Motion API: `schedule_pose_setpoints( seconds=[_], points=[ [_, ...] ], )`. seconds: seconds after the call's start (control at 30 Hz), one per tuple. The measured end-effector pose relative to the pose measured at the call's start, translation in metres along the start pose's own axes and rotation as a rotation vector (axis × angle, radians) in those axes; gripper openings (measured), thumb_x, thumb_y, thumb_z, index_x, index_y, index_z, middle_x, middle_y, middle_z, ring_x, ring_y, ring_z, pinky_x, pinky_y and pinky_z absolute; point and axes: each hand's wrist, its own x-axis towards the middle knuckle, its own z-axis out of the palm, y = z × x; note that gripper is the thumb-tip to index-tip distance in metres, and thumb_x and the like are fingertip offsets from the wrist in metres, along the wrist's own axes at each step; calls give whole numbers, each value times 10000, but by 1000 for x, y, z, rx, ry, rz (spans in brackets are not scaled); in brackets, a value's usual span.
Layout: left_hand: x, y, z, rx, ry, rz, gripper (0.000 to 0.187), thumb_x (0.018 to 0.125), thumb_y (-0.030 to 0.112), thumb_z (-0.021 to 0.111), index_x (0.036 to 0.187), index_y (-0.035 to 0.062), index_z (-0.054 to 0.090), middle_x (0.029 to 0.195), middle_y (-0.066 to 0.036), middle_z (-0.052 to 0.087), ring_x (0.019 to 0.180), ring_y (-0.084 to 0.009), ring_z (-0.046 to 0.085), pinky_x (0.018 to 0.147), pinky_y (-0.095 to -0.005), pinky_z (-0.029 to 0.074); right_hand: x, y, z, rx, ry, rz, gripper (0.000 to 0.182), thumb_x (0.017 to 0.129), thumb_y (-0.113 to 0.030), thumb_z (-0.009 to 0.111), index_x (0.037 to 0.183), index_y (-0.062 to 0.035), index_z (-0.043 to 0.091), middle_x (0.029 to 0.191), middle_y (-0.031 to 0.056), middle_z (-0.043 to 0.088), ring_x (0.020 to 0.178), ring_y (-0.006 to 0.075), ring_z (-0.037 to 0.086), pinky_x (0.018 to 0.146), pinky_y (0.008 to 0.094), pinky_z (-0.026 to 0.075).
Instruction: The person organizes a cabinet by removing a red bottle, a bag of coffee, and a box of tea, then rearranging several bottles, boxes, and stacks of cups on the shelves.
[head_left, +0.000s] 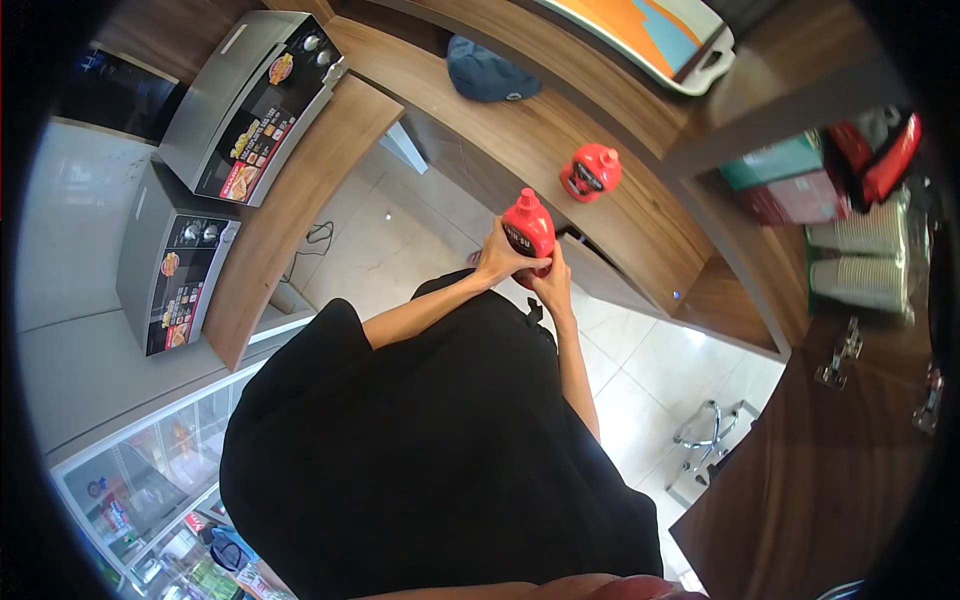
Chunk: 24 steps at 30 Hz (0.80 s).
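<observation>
A red bottle (530,222) with a red cap and a dark label is held in front of my body, its cap pointing away from me. My left hand (502,257) is closed around its left side, the thumb lying across the front. At its lower right, my right hand (553,284) grips the base. Just beyond, a second red bottle (590,172) with a similar dark label stands on the wooden counter (650,220), apart from both hands. The label writing is too small to read.
A dark blue cap (490,70) lies on the counter at the back. Two toaster ovens (255,115) are on the left. A patterned tray (650,40) rests on the upper shelf. Stacked cups (858,283) sit at right, above an open cabinet door (820,470).
</observation>
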Motion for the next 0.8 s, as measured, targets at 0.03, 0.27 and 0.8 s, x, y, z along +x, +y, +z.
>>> schedule_pose_setpoints(
  seconds=[0.03,0.27,0.8],
  points=[
    [12,5,-8,-25,24,-5,1113,494,418,989,1308,-54,396,1219,-194,603,1132,-281,622,969,-387,510,16,-2,6,13,-14,-5,665,688,-87,807,1293,-69,531,1040,188,716,957,360,709,814,420,552],
    [104,15,-37,-46,210,-33,1118,460,438,991,1270,-46,392,1153,-242,639,1056,-337,664,900,-410,563,103,-11,29,-47,-12,-5,784,776,-118,785,1475,-163,432,1232,227,653,1152,386,633,946,457,518],
    [247,-7,-28,87,205,378,983,537,357,986,1235,-32,414,1137,-206,606,1042,-350,606,898,-452,495,115,34,43,230,27,217,591,938,-183,697,1470,-151,441,1303,133,644,1128,239,656,989,387,513]
  ],
)
